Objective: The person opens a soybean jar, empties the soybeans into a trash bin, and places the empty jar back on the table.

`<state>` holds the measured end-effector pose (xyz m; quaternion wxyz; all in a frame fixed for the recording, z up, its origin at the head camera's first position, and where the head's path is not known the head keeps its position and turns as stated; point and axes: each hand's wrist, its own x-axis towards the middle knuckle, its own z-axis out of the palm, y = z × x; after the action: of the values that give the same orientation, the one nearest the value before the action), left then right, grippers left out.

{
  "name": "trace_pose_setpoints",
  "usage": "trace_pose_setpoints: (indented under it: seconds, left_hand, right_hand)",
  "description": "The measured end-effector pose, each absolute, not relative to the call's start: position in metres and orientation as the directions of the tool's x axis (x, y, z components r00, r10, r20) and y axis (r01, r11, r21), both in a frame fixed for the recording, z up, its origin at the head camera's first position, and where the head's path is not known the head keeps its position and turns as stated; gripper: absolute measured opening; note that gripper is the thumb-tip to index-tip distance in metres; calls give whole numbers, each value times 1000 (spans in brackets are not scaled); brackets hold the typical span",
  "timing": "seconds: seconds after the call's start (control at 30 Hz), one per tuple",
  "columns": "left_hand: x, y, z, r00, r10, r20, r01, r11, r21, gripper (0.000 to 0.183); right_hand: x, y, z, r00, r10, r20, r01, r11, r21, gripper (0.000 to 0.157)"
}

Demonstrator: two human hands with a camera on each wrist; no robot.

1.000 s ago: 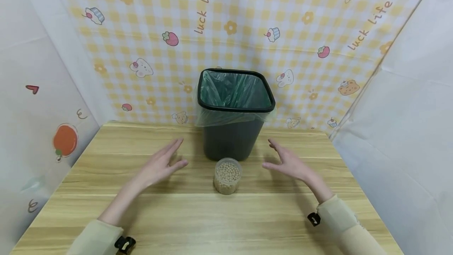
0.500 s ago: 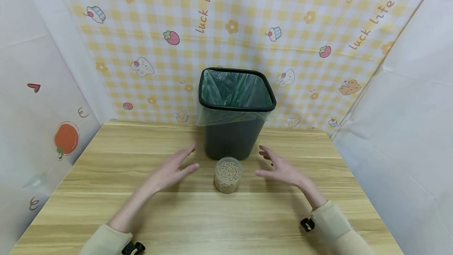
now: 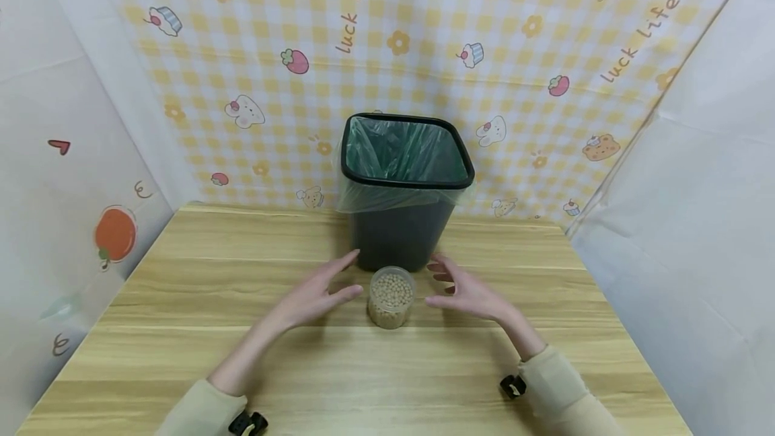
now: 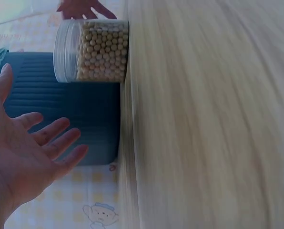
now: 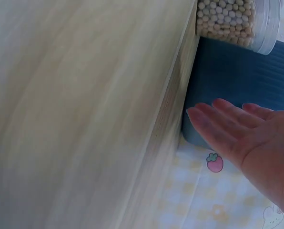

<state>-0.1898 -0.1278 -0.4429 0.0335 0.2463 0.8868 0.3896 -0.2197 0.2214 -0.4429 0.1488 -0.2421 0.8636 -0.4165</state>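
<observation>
A clear plastic jar (image 3: 391, 298) filled most of the way with round, pale beans stands upright on the wooden table. From its left, my left hand (image 3: 317, 296) comes close with fingers and thumb spread and nothing held. On the other side my right hand (image 3: 469, 291) faces it, fingers relaxed and apart from the jar. In the left wrist view the jar (image 4: 92, 51) shows its beans through the wall, beyond the open palm (image 4: 23, 148). The right wrist view has the jar (image 5: 235, 21) at its top, past my outstretched fingers (image 5: 223, 119).
Right behind the jar stands a dark grey trash bin (image 3: 396, 227) with a black rim and a green-tinted plastic liner (image 3: 402, 150). A yellow checked cloth (image 3: 260, 73) hangs along the table's back edge. White sheets border the left and right sides.
Both hands have moved inward toward the jar, the left one to the right and the right one to the left. The jar and the bin stay where they were.
</observation>
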Motion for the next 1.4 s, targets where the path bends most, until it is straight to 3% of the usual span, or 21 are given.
trace_pose_setpoints:
  seconds: [0.8, 1.03, 1.23, 1.4]
  left_hand:
    - [-195, -81, -449, -870, 486, 82, 376, 548, 747, 96]
    - [-197, -71, -451, -857, 509, 86, 389, 527, 756, 101]
    - [-196, -67, -452, -867, 494, 63, 355, 525, 774, 103]
    - [-197, -65, -454, -877, 473, 78, 355, 532, 769, 101]
  right_hand:
    - [-220, 189, -448, -769, -630, -108, -249, 450, -857, 97]
    - [-221, 180, -451, -749, -654, -104, -325, 500, -802, 98]
    - [-220, 172, -452, -773, -629, -85, -396, 583, -709, 96]
    - [-220, 168, -455, -787, -612, -73, -387, 584, -714, 92]
